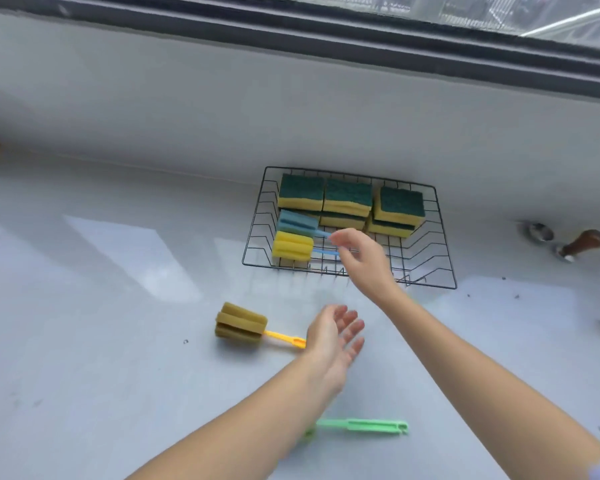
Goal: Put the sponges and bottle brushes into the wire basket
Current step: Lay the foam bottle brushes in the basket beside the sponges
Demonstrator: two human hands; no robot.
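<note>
Your black wire basket [433, 237] sits on the pale grey table [101, 341], against the back wall under the window. Its far half holds the yellow sponges with green scouring faces [347, 199], stacked in three piles. Its near-left corner holds two bottle brushes laid side by side, heads to the left: one with a blue foam head [297, 221], one with a yellow foam head [291, 245], both with thin blue handles running right. Your right hand [361, 261] hovers over the basket's near middle, fingers [336, 237] loosely spread and empty, tips just beside those blue handles. Two brushes remain outside. The olive foam-headed brush with the yellow plastic handle [241, 325] lies on the table in front of the basket, long axis left to right, head left, the handle's end touching or passing behind your left hand [329, 337]. That hand is open, fingers extended and grasping nothing, its palm turned away from the handle. The green-handled brush [361, 426] lies nearer you, also left to right, its head hidden under your left forearm. Judged from this layout, the olive brush is the nearer item for your left hand: turn the palm left and close on the handle end, then carry it up to the basket.
</note>
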